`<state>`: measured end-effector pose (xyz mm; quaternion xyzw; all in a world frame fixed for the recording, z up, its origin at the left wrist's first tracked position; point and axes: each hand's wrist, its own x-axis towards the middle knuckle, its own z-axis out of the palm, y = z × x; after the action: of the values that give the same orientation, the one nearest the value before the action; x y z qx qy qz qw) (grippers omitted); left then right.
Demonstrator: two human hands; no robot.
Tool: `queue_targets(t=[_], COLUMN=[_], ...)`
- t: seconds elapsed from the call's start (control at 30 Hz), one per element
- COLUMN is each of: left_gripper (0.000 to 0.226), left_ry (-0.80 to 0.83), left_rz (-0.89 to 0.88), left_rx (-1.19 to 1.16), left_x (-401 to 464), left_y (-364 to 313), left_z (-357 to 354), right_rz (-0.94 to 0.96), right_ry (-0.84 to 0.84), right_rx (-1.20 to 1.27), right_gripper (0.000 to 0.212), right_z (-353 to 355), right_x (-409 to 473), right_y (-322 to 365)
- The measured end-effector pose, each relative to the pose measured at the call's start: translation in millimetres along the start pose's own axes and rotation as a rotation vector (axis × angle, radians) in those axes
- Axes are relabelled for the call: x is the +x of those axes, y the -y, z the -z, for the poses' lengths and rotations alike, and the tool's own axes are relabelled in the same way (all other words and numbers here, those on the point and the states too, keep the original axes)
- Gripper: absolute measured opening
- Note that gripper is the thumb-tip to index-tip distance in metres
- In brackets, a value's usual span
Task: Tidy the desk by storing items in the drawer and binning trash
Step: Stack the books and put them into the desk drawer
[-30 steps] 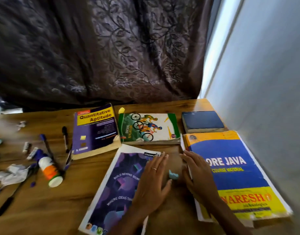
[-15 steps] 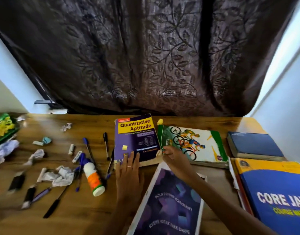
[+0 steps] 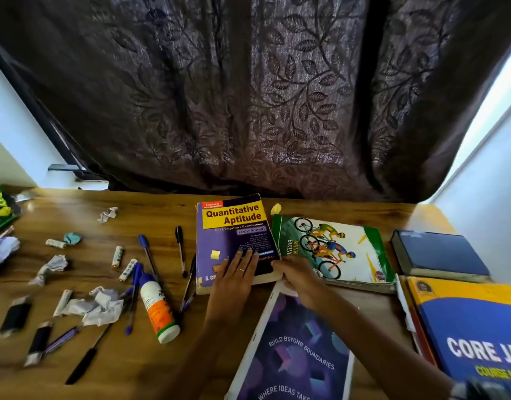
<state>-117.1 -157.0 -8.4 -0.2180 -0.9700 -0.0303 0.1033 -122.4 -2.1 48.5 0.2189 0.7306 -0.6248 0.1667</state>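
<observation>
The thick purple "Quantitative Aptitude" book (image 3: 234, 226) lies on the wooden desk (image 3: 150, 209) near its back edge. My left hand (image 3: 234, 281) rests flat on the book's lower cover, fingers straight. My right hand (image 3: 296, 274) grips the book's lower right corner, fingers curled at the edge beside the green biking book (image 3: 344, 249). A purple notebook (image 3: 294, 350) lies under my right forearm. To the left are crumpled paper (image 3: 95, 307), a glue bottle (image 3: 157, 307), several pens (image 3: 147, 252) and two batteries (image 3: 117, 256).
A dark blue book (image 3: 439, 255) and the blue-yellow "Core Java" book (image 3: 474, 327) sit at the right by the wall. Small black sticks (image 3: 14, 314) and more paper scraps (image 3: 108, 213) lie far left. A yellow scrap (image 3: 276, 209) lies behind the books. A dark curtain hangs behind the desk.
Both hands left the purple notebook and the Core Java book and moved up-left to the Quantitative Aptitude book. The view swung left, showing more of the cluttered desk.
</observation>
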Motion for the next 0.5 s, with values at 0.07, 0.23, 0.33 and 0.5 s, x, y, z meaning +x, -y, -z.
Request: queue_targets(t=[0.07,0.23,0.33,0.5], left_gripper=[0.079,0.073,0.071,0.074], left_ry=[-0.036,-0.136,-0.149,-0.091], left_rz=[-0.028,-0.06,-0.064,-0.057], left_rx=[0.007,-0.054,-0.09,-0.137], left_x=[1,-1,-4,-10], left_y=[1,-2,-11,-20], left_z=[3,6,9,13], right_rz=[-0.035,-0.19,-0.174,-0.066], right_ry=[0.006,0.14,0.223,0.175], right_rx=[0.105,0.326,0.46,0.543], right_gripper=[0.011,0.025,0.031,0.029], right_z=[2,1,-5,-10], right_x=[-1,-4,-3,-2], right_y=[1,-1,-1,-13])
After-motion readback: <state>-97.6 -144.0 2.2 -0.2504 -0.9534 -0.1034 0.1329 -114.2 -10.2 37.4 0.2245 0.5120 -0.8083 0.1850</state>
